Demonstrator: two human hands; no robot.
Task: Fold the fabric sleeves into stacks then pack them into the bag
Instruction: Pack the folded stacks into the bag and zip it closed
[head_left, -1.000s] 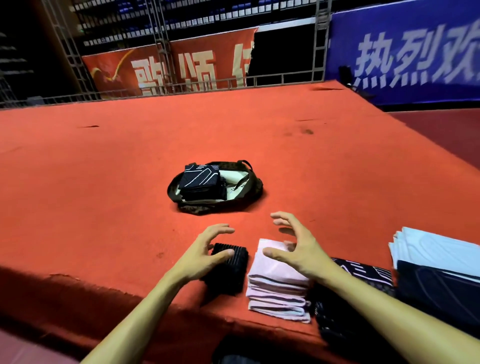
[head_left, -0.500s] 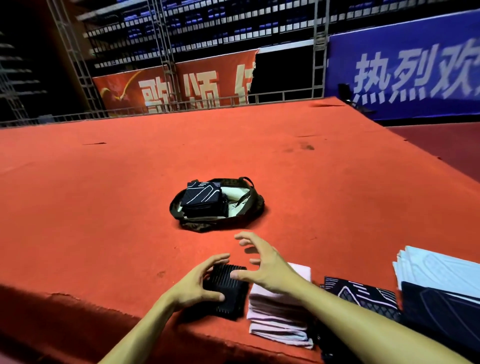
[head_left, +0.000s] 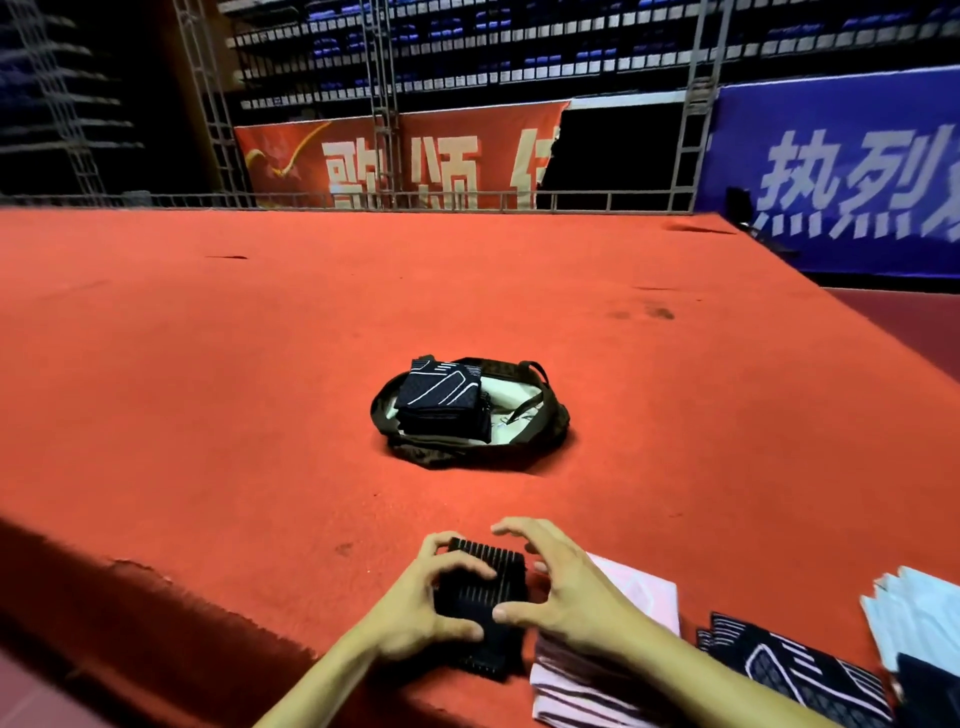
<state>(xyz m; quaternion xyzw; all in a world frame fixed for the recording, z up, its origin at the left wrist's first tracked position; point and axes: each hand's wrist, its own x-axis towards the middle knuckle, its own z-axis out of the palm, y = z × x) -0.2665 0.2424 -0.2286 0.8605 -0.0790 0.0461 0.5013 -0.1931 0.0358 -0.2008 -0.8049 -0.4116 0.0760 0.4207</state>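
At the near edge of the red-carpeted worktop (head_left: 208, 415), a black ribbed stack (head_left: 483, 587) of folded sleeves lies flat; the left grip (head_left: 415, 608) holds it, fingers curled over its far-left corner and one digit laid across its top; the right grip (head_left: 566, 592) is wide, fingers spread and arched over the stack's right side, thumb tip at the stack's near top edge; whether that thumb presses or only touches, I cannot tell.

Just right of the black ribbed stack, touching it or nearly so, sits a pink stack (head_left: 644, 597), partly under the right forearm; its layered side faces the worktop edge. Further right lie black sleeves with white line pattern (head_left: 789, 670), flat; beyond them, at the frame's right margin, a pale blue stack (head_left: 914, 623), cut off by the frame.

Mid-worktop, well apart from the hands, the bag (head_left: 540, 441) lies open, dark rim slumped, pale lining showing; a folded black patterned stack (head_left: 441, 400) sits in its left half, rising above the rim.

Behind the worktop: a metal railing (head_left: 467, 200), a red banner (head_left: 363, 166), a blue banner (head_left: 831, 182); rows of seats above, dim.
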